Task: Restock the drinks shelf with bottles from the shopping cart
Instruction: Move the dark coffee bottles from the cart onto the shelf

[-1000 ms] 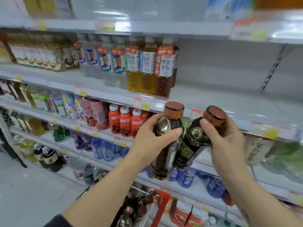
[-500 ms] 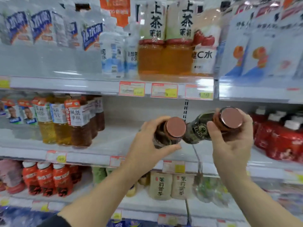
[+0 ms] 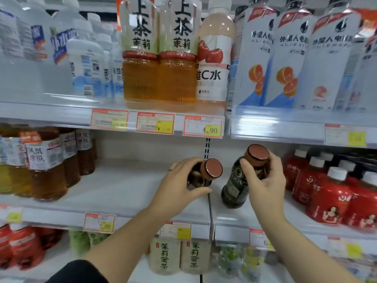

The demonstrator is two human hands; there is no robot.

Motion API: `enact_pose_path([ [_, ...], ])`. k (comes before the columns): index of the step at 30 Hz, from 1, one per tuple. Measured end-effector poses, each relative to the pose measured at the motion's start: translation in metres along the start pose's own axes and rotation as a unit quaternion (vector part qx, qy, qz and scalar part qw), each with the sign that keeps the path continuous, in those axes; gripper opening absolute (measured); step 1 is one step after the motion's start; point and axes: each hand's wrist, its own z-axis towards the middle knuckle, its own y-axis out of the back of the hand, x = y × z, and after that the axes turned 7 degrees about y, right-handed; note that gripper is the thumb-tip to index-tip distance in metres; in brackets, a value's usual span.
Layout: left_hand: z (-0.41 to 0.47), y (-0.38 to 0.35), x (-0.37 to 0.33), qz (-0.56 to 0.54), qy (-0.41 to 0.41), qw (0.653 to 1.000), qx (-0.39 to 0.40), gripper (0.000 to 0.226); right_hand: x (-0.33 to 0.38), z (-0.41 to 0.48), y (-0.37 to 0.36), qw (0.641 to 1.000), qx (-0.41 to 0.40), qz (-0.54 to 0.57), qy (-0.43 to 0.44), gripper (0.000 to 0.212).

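Your left grip curls round the left bottle, dark and brown-capped. Your right grip wraps the shoulder of the right bottle, with both bottles over the bare middle shelf. Full, rigid and smooth, they probably slip easily, so hold the body below the cap. Red bottles crowd just right of the right grip. Half a second ago both caps faced you; now the right bottle stands steeper, its base near the shelf.
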Motion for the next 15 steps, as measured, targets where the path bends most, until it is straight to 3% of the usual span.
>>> enact_pose_path([
  [3,0.014,-0.008,-0.004,0.004,0.013,1.0,0.01,0.064,-0.008,0.016,-0.003,0.999,-0.002,0.008,-0.041,0.023],
  [6,0.029,-0.016,-0.007,-0.001,0.034,0.999,0.032,0.064,-0.019,0.038,-0.005,0.997,0.051,0.003,-0.06,0.007],
  [9,0.045,-0.022,-0.011,-0.037,0.059,0.997,0.038,0.062,-0.03,0.047,-0.01,0.993,0.086,0.017,-0.074,0.007],
  [11,0.051,-0.024,-0.012,-0.052,0.068,0.996,0.037,0.057,-0.036,0.044,-0.01,0.988,0.115,0.052,-0.087,0.017],
  [13,0.054,-0.022,-0.012,-0.06,0.074,0.995,0.023,0.052,-0.044,0.035,-0.004,0.974,0.164,0.085,-0.133,0.042],
  [15,0.054,-0.018,-0.014,-0.078,0.085,0.993,0.009,0.047,-0.055,0.022,0.004,0.95,0.257,0.037,-0.174,0.065],
])
